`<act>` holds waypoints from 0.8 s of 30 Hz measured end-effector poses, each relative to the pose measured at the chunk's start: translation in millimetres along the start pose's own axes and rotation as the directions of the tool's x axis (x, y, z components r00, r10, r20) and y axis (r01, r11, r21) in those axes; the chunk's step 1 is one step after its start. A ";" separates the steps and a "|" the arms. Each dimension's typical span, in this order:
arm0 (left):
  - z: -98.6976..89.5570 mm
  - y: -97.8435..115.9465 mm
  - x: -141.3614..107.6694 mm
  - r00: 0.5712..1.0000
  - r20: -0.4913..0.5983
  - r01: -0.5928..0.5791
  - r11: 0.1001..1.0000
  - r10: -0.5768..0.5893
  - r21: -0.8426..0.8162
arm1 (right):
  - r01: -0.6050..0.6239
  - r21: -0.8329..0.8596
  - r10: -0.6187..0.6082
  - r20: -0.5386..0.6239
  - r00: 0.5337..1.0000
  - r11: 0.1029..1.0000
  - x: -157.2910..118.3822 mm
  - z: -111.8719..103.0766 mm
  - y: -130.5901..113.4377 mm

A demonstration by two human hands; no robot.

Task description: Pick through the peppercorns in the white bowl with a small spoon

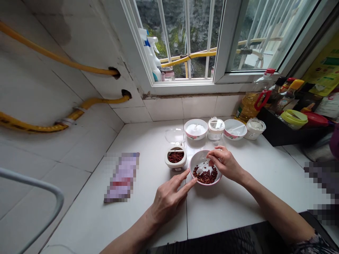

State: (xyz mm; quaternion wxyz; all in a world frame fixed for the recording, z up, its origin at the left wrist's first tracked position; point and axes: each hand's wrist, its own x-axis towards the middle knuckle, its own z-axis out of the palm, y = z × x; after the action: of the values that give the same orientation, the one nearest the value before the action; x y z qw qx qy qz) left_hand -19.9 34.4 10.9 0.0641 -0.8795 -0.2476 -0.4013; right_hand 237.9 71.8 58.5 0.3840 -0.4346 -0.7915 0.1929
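A white bowl with a pink rim (206,180) holds dark red peppercorns (210,176). My right hand (225,164) pinches the handle of a small white spoon (200,170), whose head rests among the peppercorns. With its fingers spread, my left hand (172,195) touches the bowl's left side. Just left of the bowl stands an open jar (176,163), full of the same dark red grains, its clear lid (175,136) tipped back.
Behind are a bowl of white powder (196,129), a lidded jar (215,128), another bowl (235,129) and another jar (254,128). An oil bottle (249,106) and black rack (275,130) stand right. A purple packet (123,176) lies left.
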 end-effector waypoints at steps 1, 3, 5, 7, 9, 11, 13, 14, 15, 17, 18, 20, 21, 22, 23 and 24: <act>0.0 0.1 -0.2 1.000 0.001 0.002 1.000 -0.002 -0.002 | -0.014 0.013 0.014 0.014 1.000 1.000 0.1 0.5 -0.2; -0.3 0.1 -0.5 1.000 0.004 0.008 1.000 -0.008 -0.007 | -0.051 0.044 0.049 0.040 0.998 0.998 0.3 1.0 -1.4; -0.6 -0.2 -0.6 1.000 0.008 0.010 1.000 -0.009 -0.010 | -0.104 0.077 0.100 0.054 0.994 0.992 0.5 0.7 -3.7; -0.6 -0.4 -0.8 1.000 0.005 0.009 1.000 -0.009 -0.010 | -0.176 0.119 0.170 0.057 0.984 0.977 0.8 -0.5 -7.3; -0.3 -0.5 -0.8 1.000 0.004 0.008 1.000 -0.008 -0.010 | -0.272 0.196 0.262 0.075 0.962 0.942 1.1 -2.4 -11.3; 0.1 -0.4 -0.7 1.000 0.006 0.007 1.000 -0.006 -0.011 | -0.373 0.292 0.355 0.114 0.928 0.881 1.4 -4.1 -14.9; 0.0 -0.3 -0.4 1.000 0.005 0.003 1.000 -0.003 0.000 | -0.443 0.364 0.420 0.146 0.896 0.819 2.0 -5.2 -16.9; -0.2 -0.3 -0.2 1.000 0.004 0.002 1.000 -0.002 0.006 | -0.461 0.387 0.439 0.150 0.886 0.799 2.5 -5.6 -17.2; -0.7 -0.3 0.0 1.000 0.004 0.002 1.000 -0.002 0.012 | -0.469 0.403 0.450 0.148 0.881 0.786 3.0 -5.9 -17.0; -1.8 -0.4 0.6 1.000 0.005 0.000 1.000 0.000 0.019 | -0.463 0.431 0.461 0.117 0.880 0.774 4.2 -6.3 -15.6; -2.3 -0.4 0.8 1.000 0.006 -0.002 1.000 0.002 0.020 | -0.455 0.442 0.464 0.096 0.881 0.773 4.8 -6.5 -14.6; -2.8 -0.2 1.2 1.000 0.007 -0.005 1.000 0.004 0.021 | -0.438 0.454 0.465 0.057 0.883 0.776 5.4 -6.8 -13.1; -2.8 -0.1 1.3 1.000 0.007 -0.004 1.000 0.004 0.023 | -0.432 0.452 0.465 0.042 0.884 0.780 5.4 -6.8 -12.6; -2.5 0.1 1.3 1.000 0.006 -0.005 1.000 0.004 0.025 | -0.428 0.446 0.465 0.031 0.885 0.786 5.2 -6.6 -12.4; -2.2 0.2 1.4 1.000 0.004 -0.004 1.000 0.004 0.027 | -0.425 0.437 0.464 0.020 0.886 0.793 4.8 -6.4 -12.4; -1.7 0.4 1.5 1.000 0.001 -0.005 1.000 0.005 0.029 | -0.422 0.425 0.462 0.009 0.887 0.801 4.2 -6.1 -12.4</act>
State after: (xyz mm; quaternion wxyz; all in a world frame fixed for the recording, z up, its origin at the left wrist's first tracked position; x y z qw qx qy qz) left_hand -20.1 34.2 13.2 0.0779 -0.8793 -0.2512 -0.3970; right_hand 234.6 68.4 72.2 0.4489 -0.5240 -0.5895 0.4199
